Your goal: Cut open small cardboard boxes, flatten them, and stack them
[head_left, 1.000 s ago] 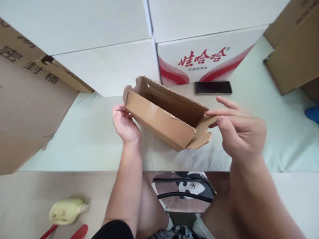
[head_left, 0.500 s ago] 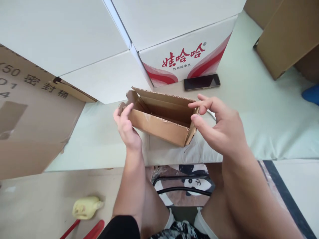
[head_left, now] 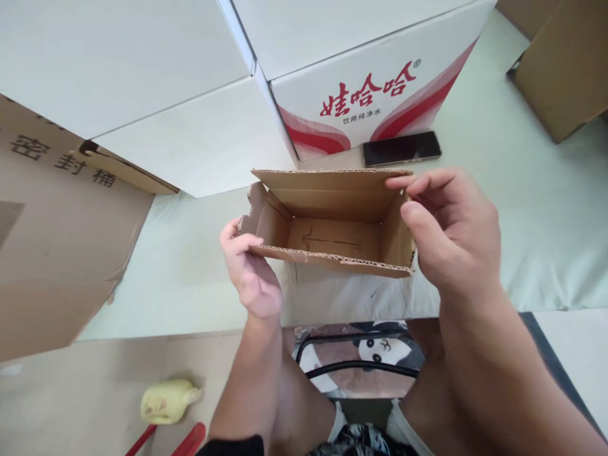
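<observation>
A small brown cardboard box stands open-topped between my hands over the pale table; its inside is bare and its bottom flaps are locked together. My left hand grips the box's left end, thumb on the near wall. My right hand holds the right end, with the thumb on the near corner and the fingers curled over the far top edge.
Large white cartons, one with red characters, stand right behind the box. A black phone lies beside them. Brown cartons stand at the left and far right. A yellow object and red handles lie on the floor.
The box has been turned from slanted to square with its opening facing up. The right end flap now stands folded in, and both hands have moved with the box.
</observation>
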`<action>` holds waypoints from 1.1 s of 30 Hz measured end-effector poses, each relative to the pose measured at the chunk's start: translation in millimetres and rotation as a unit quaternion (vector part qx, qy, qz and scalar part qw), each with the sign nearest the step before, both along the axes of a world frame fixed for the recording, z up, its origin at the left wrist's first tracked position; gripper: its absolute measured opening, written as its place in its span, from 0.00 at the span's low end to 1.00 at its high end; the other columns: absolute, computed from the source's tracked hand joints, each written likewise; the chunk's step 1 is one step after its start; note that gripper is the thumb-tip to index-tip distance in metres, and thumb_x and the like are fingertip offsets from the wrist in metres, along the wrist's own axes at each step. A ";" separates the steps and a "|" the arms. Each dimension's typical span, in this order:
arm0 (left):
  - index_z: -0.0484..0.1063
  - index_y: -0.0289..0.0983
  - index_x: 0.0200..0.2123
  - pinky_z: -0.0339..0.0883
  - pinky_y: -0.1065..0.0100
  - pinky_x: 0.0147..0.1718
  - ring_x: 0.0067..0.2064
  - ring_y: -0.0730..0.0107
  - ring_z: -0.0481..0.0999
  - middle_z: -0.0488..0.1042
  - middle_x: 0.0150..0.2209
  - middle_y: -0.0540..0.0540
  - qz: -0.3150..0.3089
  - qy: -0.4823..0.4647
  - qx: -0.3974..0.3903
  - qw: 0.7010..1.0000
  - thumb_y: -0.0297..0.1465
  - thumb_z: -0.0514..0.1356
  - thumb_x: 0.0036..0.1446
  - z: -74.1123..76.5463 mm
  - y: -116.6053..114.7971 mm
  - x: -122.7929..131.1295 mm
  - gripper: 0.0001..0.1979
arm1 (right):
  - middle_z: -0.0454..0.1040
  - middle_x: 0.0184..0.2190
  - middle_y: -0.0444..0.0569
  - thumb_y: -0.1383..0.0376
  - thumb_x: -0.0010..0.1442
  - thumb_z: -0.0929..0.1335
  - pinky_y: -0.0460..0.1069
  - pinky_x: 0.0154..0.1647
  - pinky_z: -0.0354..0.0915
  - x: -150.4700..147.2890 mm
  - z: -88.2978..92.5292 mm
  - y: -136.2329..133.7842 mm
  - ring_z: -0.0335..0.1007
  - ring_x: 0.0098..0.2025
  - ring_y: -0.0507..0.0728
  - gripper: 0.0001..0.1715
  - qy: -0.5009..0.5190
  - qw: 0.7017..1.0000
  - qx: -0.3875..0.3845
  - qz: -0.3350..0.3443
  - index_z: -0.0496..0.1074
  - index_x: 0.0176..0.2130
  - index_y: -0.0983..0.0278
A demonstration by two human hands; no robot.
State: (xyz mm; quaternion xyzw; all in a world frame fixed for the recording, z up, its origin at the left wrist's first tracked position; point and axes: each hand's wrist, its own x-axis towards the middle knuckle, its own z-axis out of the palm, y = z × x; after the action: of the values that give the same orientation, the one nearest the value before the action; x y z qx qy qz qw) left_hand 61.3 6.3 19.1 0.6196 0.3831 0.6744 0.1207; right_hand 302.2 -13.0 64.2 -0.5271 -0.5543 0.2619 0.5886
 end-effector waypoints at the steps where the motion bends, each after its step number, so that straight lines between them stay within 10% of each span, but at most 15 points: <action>1: 0.71 0.44 0.40 0.62 0.49 0.63 0.59 0.52 0.70 0.71 0.50 0.44 -0.013 -0.014 0.008 1.000 0.51 0.52 0.62 -0.6 -1.4 2.7 0.19 | 0.80 0.45 0.48 0.65 0.65 0.67 0.61 0.58 0.71 -1.7 -0.6 -0.1 0.78 0.52 0.60 0.03 0.001 1.000 0.004 0.000 0.69 0.40 0.57; 10: 0.69 0.41 0.43 0.77 0.59 0.39 0.39 0.64 0.81 0.75 0.44 0.46 -0.049 -0.021 0.011 0.999 0.44 0.56 0.65 0.8 -3.4 5.1 0.13 | 0.84 0.42 0.48 0.65 0.64 0.67 0.64 0.58 0.69 -7.7 -8.8 1.5 0.79 0.52 0.63 0.09 -0.103 0.994 0.013 0.037 0.79 0.40 0.57; 22: 0.69 0.39 0.52 0.73 0.61 0.53 0.49 0.66 0.79 0.77 0.45 0.45 0.085 0.043 -0.052 0.994 0.41 0.64 0.63 -0.7 0.6 7.3 0.19 | 0.82 0.35 0.45 0.59 0.64 0.67 0.64 0.65 0.65 -2.0 -34.7 7.4 0.79 0.45 0.60 0.12 0.137 0.989 0.035 0.050 0.74 0.29 0.57; 25: 0.69 0.38 0.53 0.70 0.59 0.59 0.56 0.63 0.77 0.76 0.51 0.42 0.095 0.049 -0.074 0.992 0.41 0.64 0.63 -3.1 2.7 9.0 0.19 | 0.77 0.35 0.43 0.60 0.59 0.71 0.60 0.66 0.66 -1.5 -38.2 6.9 0.77 0.45 0.57 0.03 0.193 0.976 0.096 0.011 0.72 0.35 0.54; 33: 0.69 0.40 0.52 0.64 0.55 0.66 0.64 0.58 0.71 0.70 0.58 0.40 0.113 0.046 -0.093 0.988 0.41 0.66 0.61 -13.0 9.3 10.7 0.20 | 0.66 0.66 0.47 0.50 0.61 0.70 0.68 0.68 0.63 12.5 -47.1 4.0 0.65 0.67 0.66 0.35 0.040 0.992 0.087 0.085 0.60 0.65 0.43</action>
State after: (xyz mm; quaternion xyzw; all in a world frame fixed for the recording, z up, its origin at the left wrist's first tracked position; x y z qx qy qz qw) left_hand 72.0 15.5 6.1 0.5891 0.5164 0.6159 0.0830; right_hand 314.7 -9.0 17.1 -0.4135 -0.5942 0.2826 0.6294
